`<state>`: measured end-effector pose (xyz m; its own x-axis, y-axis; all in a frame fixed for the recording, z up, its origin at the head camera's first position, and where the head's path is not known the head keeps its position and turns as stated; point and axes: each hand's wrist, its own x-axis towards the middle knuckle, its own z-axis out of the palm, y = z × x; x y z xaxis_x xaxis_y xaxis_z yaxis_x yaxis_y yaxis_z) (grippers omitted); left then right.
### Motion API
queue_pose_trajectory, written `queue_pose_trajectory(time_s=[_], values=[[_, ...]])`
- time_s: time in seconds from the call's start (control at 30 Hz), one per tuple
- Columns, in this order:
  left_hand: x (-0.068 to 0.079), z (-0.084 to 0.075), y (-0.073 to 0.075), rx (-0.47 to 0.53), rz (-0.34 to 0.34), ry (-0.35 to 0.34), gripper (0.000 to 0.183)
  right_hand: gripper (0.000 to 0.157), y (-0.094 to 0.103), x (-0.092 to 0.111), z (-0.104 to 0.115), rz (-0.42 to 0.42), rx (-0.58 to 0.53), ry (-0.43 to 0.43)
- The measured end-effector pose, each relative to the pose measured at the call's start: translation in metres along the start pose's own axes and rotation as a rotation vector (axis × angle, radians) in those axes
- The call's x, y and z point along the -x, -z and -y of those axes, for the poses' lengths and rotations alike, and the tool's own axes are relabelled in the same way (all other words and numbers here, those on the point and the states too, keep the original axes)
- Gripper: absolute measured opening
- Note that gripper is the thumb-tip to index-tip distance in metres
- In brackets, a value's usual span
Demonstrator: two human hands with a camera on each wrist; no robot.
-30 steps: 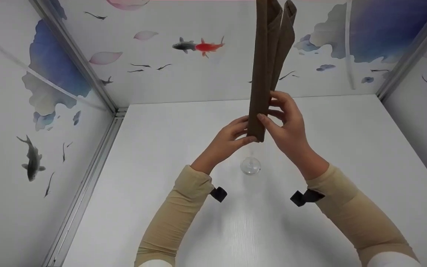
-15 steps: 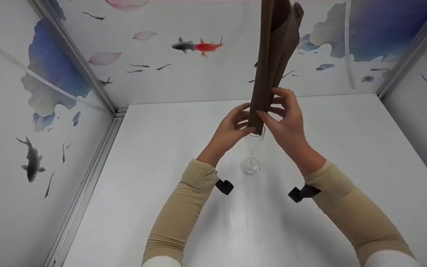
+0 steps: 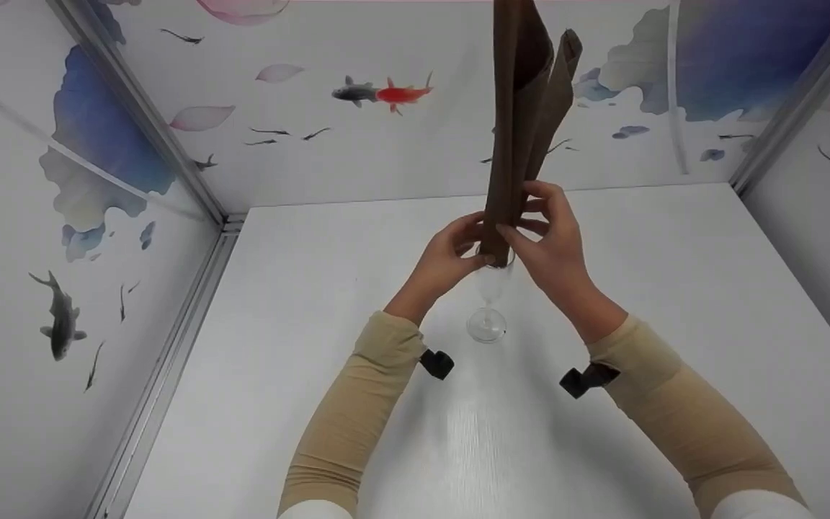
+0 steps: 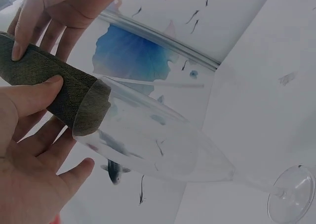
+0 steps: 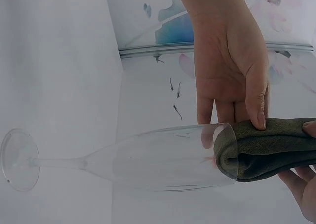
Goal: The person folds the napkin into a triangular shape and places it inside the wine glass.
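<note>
A brown folded cloth napkin (image 3: 512, 137), rolled narrow at the bottom with loose folds fanning out above, stands upright between both hands. Its lower end sits just inside the mouth of a clear champagne flute (image 4: 163, 140), whose round foot (image 3: 487, 326) rests on the white table. My left hand (image 3: 452, 252) pinches the napkin near its bottom, with the thumb in front and other fingers behind, close to the rim. Slightly higher, my right hand (image 3: 553, 241) grips it from the right. In the right wrist view the napkin's folded end (image 5: 229, 157) shows through the glass.
The white table (image 3: 314, 288) meets a back wall (image 3: 278, 166) printed with fish and petals. Side panels with metal frame rails (image 3: 202, 288) flank it. Black wrist cameras (image 3: 436, 364) are strapped to both sleeves.
The napkin's lower end has come over the flute and entered its mouth. The left hand has shifted slightly right and up with it; the upper folds have swayed.
</note>
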<state>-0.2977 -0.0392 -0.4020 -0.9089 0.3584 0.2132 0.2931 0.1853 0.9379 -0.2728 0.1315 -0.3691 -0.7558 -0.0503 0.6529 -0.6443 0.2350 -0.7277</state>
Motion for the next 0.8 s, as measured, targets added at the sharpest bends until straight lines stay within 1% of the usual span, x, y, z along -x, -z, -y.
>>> queue_pose_trajectory(time_s=[0.1,0.2,0.3,0.37,0.47,0.63,0.73,0.8], values=[[0.002,0.000,0.003,0.018,0.014,0.015,0.062,0.051,-0.001,0.001,0.008,0.004,0.004,-0.016],[0.003,0.000,0.005,0.068,0.017,0.004,0.059,0.050,-0.002,0.002,0.015,0.002,0.012,-0.005],[0.004,-0.002,0.006,0.096,0.020,-0.030,0.054,0.051,-0.002,0.003,0.009,-0.004,0.026,0.012],[0.004,-0.003,0.005,0.079,0.018,-0.046,0.052,0.051,-0.003,0.003,0.003,-0.007,0.028,0.024],[0.003,-0.004,0.003,0.040,0.010,-0.051,0.048,0.051,-0.004,0.004,-0.008,-0.008,0.032,0.037],[0.002,-0.003,0.001,0.006,-0.012,-0.017,0.045,0.050,-0.005,0.006,-0.015,-0.011,0.039,0.047],[0.001,-0.002,-0.001,-0.008,-0.026,0.004,0.044,0.051,-0.006,0.008,-0.016,-0.014,0.030,0.026],[0.001,-0.002,-0.001,-0.012,-0.034,0.016,0.043,0.054,-0.008,0.009,-0.016,-0.024,-0.002,-0.010]])
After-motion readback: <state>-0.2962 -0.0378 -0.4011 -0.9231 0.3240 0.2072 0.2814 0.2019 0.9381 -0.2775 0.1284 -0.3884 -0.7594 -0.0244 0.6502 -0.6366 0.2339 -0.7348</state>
